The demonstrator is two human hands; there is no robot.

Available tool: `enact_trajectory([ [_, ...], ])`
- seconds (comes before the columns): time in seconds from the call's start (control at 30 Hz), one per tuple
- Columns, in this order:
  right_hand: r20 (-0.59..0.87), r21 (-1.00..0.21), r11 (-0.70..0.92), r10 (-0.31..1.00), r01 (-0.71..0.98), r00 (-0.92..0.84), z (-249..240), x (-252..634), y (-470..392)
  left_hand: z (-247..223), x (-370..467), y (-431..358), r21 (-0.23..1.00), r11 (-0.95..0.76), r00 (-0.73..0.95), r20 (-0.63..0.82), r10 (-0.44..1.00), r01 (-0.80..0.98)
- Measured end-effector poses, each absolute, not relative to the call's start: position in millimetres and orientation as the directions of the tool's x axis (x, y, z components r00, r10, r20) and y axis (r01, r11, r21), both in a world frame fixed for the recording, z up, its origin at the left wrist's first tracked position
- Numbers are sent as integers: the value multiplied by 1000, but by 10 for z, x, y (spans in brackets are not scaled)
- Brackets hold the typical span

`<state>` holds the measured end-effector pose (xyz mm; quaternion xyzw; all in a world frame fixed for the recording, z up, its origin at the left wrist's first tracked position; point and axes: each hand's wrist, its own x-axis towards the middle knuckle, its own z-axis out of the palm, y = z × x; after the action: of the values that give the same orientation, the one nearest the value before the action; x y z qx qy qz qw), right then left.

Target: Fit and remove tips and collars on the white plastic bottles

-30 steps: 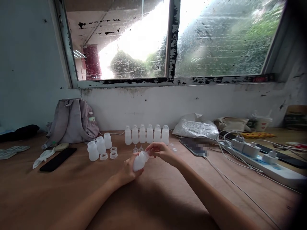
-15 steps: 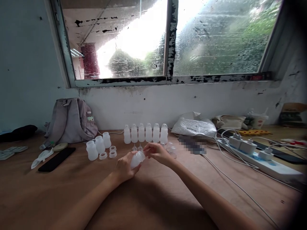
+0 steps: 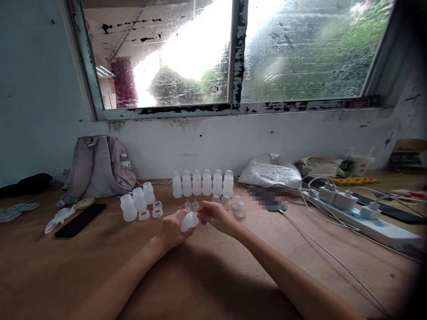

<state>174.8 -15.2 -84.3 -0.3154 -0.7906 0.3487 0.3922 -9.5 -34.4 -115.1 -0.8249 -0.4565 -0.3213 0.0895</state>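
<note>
My left hand (image 3: 172, 229) is wrapped round a small frosted white bottle (image 3: 188, 222), which tilts with its top towards the right. The fingers of my right hand (image 3: 213, 216) are pinched together at the bottle's top; whatever they grip is too small to make out. Just behind my hands lie clear nipples (image 3: 195, 203). Several capped bottles (image 3: 207, 184) stand upright in a row further back. To the left are three open bottles (image 3: 128, 208) and several white rings (image 3: 157, 212). Several clear caps (image 3: 239, 210) rest to the right of my right hand.
A grey backpack (image 3: 96, 169) leans by the wall, with a black phone (image 3: 81, 220) before it. At the right are a plastic bag (image 3: 270, 174), a blurred-out device with a cable, and a white power strip (image 3: 383, 227) with plugs and cords.
The bottle's top has swung a little to the left, and my right hand has moved slightly left and down with it. More of the clear caps now show behind my right hand.
</note>
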Motion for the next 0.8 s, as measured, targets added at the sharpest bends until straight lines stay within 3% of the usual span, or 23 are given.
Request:
enact_trajectory([
  [0.8, 487, -748, 623, 750, 230, -447, -744, 1773, -170, -1084, -89, -366, 281, -506, 291, 556, 778, 815],
])
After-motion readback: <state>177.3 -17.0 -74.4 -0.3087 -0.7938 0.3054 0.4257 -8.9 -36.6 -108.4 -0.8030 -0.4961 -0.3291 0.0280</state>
